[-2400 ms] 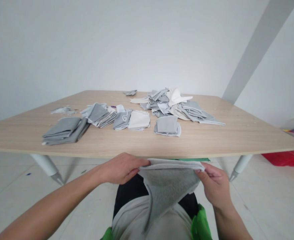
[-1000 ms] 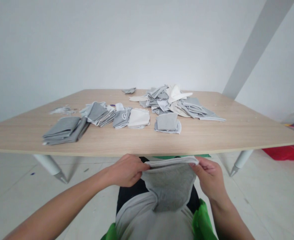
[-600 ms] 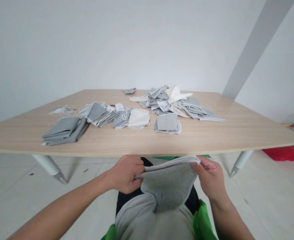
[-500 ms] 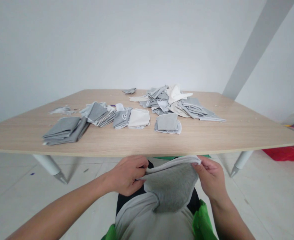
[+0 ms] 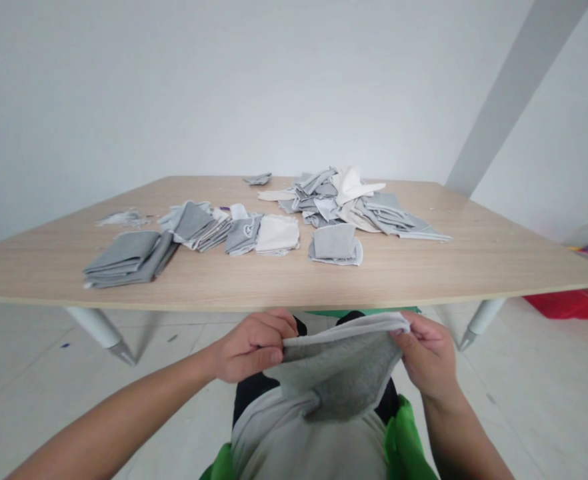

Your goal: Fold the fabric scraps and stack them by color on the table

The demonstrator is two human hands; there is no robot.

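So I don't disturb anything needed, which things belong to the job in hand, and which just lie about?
Seemingly in the job:
- grey cloth with pale edging, between left hand and right hand
- loose grey and cream cloth heap
- folded grey cloth stack
- square cream cloth stack

Apparently lying about:
- small pale scraps
- crumpled red item, right
- tiny blue floor scrap

Gray cloth (image 5: 344, 373) with pale edging, light wood-grain bench (image 5: 224, 280), gray and cream fabric pile (image 5: 324, 200), red bag (image 5: 569, 303)
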